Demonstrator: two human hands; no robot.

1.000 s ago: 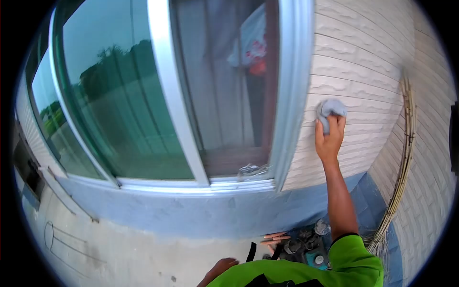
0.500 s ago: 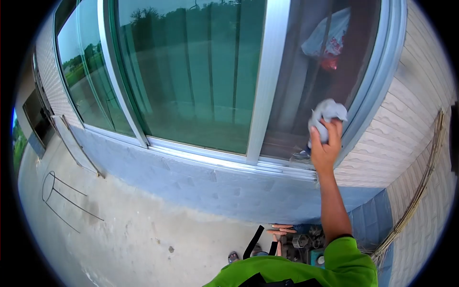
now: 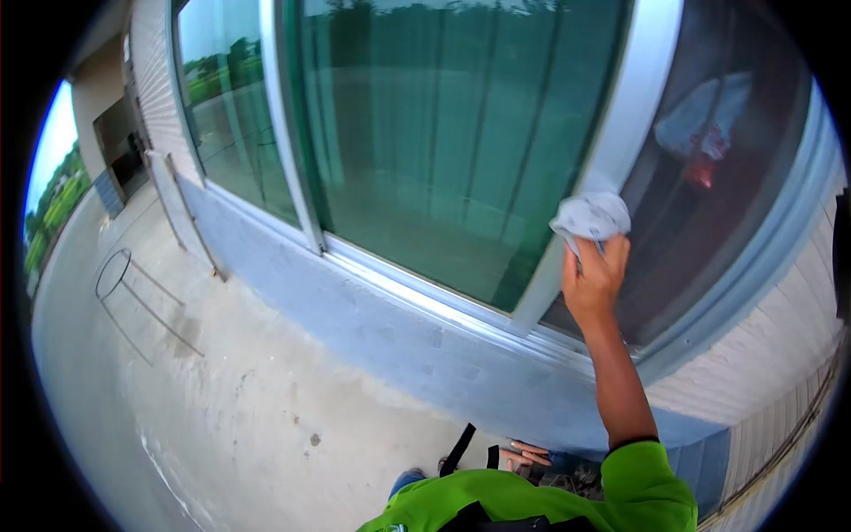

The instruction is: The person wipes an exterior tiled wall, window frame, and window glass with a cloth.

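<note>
My right hand (image 3: 594,282) grips a crumpled white-grey cloth (image 3: 592,215), fingers closed on its lower side. The cloth lies over the silver upright frame (image 3: 640,97) between two window panes. To the left is the green reflective glass pane (image 3: 452,151). Right of the frame is a darker pane (image 3: 736,213), with a white and red plastic bag (image 3: 705,120) showing through it. My right arm reaches up from a bright green sleeve (image 3: 647,483). My left hand is out of view.
A silver sill track (image 3: 417,288) runs below the panes, above a blue-grey wall base (image 3: 355,297). A thin metal ring stand (image 3: 115,275) is on the concrete floor (image 3: 257,408) at left. Several orange-brown pieces (image 3: 529,454) lie near the wall's foot.
My right hand has carried the cloth from the darker pane's right side leftward to the upright frame. The camera view has turned, so the window sits farther right and tilted.
</note>
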